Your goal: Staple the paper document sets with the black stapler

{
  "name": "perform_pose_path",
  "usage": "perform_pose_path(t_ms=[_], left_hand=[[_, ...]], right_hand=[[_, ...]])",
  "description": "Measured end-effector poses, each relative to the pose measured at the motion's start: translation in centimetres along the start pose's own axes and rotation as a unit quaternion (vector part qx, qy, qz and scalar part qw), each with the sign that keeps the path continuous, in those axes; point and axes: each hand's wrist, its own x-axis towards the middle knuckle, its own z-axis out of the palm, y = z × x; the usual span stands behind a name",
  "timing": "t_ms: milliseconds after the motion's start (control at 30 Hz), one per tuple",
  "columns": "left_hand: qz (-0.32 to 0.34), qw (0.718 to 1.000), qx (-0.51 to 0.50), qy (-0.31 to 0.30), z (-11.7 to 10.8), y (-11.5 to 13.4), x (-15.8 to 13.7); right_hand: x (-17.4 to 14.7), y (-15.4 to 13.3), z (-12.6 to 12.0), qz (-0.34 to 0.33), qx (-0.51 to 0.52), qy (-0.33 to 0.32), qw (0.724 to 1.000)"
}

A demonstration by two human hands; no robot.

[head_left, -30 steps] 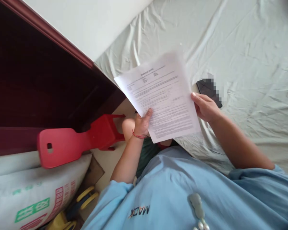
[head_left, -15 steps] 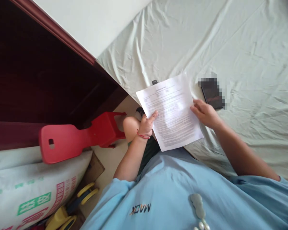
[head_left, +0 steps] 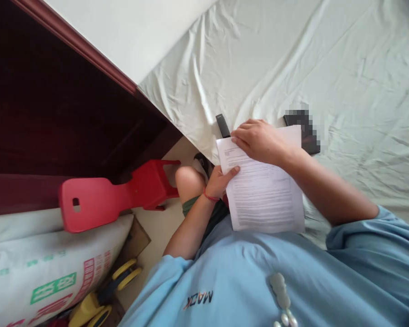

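A printed sheet of paper (head_left: 262, 195), perhaps with others under it, is held in front of my blue shirt. My left hand (head_left: 221, 181) grips its left edge, with the thumb lying on the printed face. Across the upper edge reaches my right hand (head_left: 259, 141), its thumb and fingers closed at the top left part of the paper. Just beyond those fingertips a slim black object (head_left: 221, 124) lies on the sheet, its near end hidden by the paper and hand. A black flat item (head_left: 308, 136), partly blurred out, lies behind the right forearm.
A pale wrinkled bed sheet (head_left: 327, 59) spreads ahead and right. To the left are a red plastic chair (head_left: 92, 200), a white printed sack (head_left: 17, 272), yellow-wheeled things (head_left: 127, 274) on the floor and a dark wooden panel (head_left: 54, 100).
My right hand has left the paper's right edge and moved to its top left. The paper has shifted right and toward me, uncovering more of the slim black object.
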Motion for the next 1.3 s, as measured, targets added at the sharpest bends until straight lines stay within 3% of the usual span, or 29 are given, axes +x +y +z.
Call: perform_pose_path(t_ms=[100, 200, 333, 600, 833, 933, 1100, 1300], left_hand=[[0.007, 1.000, 0.005, -0.004, -0.3, -0.3, 0.0], [0.013, 1.000, 0.012, -0.014, -0.4, -0.3, 0.0], [0.013, 0.999, 0.021, -0.023, -0.2, -0.4, 0.1], [0.099, 0.993, 0.044, 0.052, 0.5, -0.7, 0.3], [0.122, 0.987, 0.086, 0.062, 0.8, -0.2, 0.4], [0.121, 0.984, 0.098, 0.082, 0.8, -0.5, 0.9], [0.187, 0.952, 0.184, 0.161, 0.5, -0.6, 0.9], [0.243, 0.927, 0.248, 0.141, 0.8, 0.2, 0.3]], right_hand=[[0.3, -0.2, 0.3, 0.007, -0.014, 0.021, 1.000], [0.5, -0.3, 0.7, 0.019, -0.020, -0.005, 1.000], [0.6, -0.2, 1.1, 0.019, 0.028, 0.012, 0.999], [0.2, -0.8, 1.6, -0.022, 0.024, 0.050, 0.998], [-0.2, -0.8, 1.2, 0.061, 0.005, 0.043, 0.997], [-0.1, -1.4, 1.2, 0.062, -0.022, 0.029, 0.997], [0.1, -2.2, 1.5, 0.066, -0.053, 0.019, 0.996], [0.3, -2.0, 1.9, 0.036, -0.046, 0.026, 0.998]])
